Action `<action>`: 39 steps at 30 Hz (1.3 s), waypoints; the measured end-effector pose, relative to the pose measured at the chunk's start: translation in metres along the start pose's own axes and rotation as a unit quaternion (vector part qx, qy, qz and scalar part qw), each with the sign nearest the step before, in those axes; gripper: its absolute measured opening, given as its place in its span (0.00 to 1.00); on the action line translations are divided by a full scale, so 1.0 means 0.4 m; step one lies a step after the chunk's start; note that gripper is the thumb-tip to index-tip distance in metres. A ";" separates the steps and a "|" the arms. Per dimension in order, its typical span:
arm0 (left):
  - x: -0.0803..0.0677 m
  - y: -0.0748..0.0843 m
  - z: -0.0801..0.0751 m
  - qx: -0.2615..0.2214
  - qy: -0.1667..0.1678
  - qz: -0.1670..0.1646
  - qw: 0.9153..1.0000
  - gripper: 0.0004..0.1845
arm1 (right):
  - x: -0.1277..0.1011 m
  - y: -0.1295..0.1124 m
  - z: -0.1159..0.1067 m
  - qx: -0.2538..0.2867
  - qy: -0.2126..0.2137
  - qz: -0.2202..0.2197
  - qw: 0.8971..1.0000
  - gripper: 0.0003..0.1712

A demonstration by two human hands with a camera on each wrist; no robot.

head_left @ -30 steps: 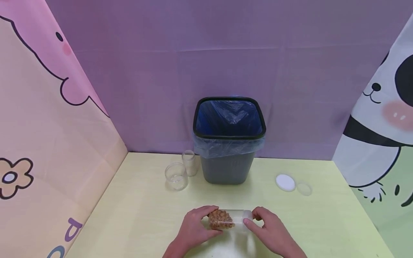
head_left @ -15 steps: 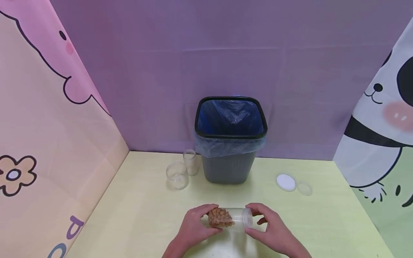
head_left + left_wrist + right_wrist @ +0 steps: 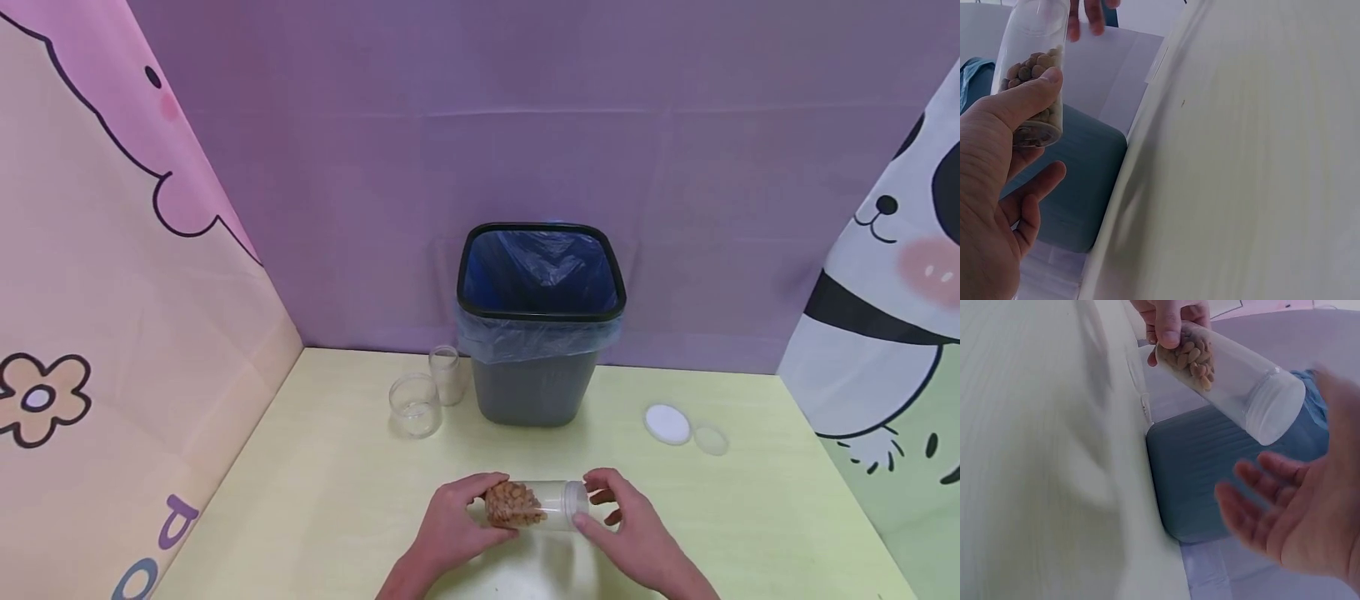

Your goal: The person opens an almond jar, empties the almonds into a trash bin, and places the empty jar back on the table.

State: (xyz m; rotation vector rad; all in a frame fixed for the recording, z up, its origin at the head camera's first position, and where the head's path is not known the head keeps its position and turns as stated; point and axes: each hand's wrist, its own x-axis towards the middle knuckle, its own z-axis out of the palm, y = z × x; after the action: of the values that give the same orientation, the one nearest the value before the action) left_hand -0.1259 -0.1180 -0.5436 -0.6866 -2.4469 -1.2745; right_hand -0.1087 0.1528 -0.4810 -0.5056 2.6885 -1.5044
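Note:
My left hand [image 3: 459, 521] grips the base end of a clear plastic jar [image 3: 552, 503] and holds it sideways above the table, thumb and fingers on opposite sides. Brown nuts [image 3: 1192, 359] are heaped at the held end. A translucent screw lid [image 3: 1277, 407] covers the other end. My right hand [image 3: 628, 533] is spread around that lid; in the right wrist view its fingers [image 3: 1260, 487] stand apart from the lid, somewhat blurred. The head view shows the right thumb close to the lid's lower edge, and whether it touches I cannot tell.
A grey bin [image 3: 534, 392] with a blue liner stands at the table's back. Left of it are a short wide clear jar [image 3: 415, 407] and a narrow taller one [image 3: 446, 377]. To the right lie a white disc lid [image 3: 667, 424] and a translucent lid [image 3: 710, 438].
The right hand's fingers have shifted around the lid and loosened from it. The left hand keeps its grip on the jar, which stays in nearly the same spot.

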 end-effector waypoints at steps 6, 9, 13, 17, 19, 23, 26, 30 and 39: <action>-0.001 -0.003 0.006 0.000 -0.004 0.003 1.000 0.34 | -0.003 -0.017 0.005 -0.115 0.022 0.076 0.990 0.13; 0.000 -0.003 0.009 -0.001 -0.007 -0.002 1.000 0.34 | -0.004 -0.017 0.006 -0.136 0.022 0.070 0.988 0.14; 0.002 -0.001 0.011 -0.003 -0.012 -0.006 1.000 0.34 | -0.002 -0.011 0.005 -0.120 0.011 0.060 0.991 0.15; 0.001 0.002 0.010 -0.004 -0.015 -0.009 1.000 0.33 | 0.000 -0.005 0.002 -0.064 -0.006 0.052 0.997 0.15; 0.000 0.003 0.008 -0.003 -0.015 -0.012 1.000 0.33 | -0.001 -0.002 0.000 -0.042 -0.013 0.037 0.998 0.16; -0.002 0.002 0.006 0.000 -0.015 -0.017 1.000 0.33 | -0.003 0.003 -0.001 -0.023 -0.018 0.005 1.000 0.19; -0.004 0.001 0.005 0.003 -0.014 -0.019 1.000 0.33 | -0.004 0.007 0.001 -0.009 -0.016 -0.013 1.000 0.21; -0.007 -0.003 0.003 0.009 -0.010 -0.011 1.000 0.33 | -0.004 0.013 0.003 -0.001 -0.012 -0.026 1.000 0.23; -0.003 -0.008 0.005 0.006 -0.008 -0.001 1.000 0.33 | 0.005 -0.002 0.005 -0.016 0.007 0.043 0.999 0.18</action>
State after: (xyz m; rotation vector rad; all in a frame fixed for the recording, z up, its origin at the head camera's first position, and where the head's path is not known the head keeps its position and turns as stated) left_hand -0.1266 -0.1184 -0.5474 -0.6935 -2.4669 -1.2598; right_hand -0.1099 0.1501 -0.4812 -0.3763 2.7117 -1.4512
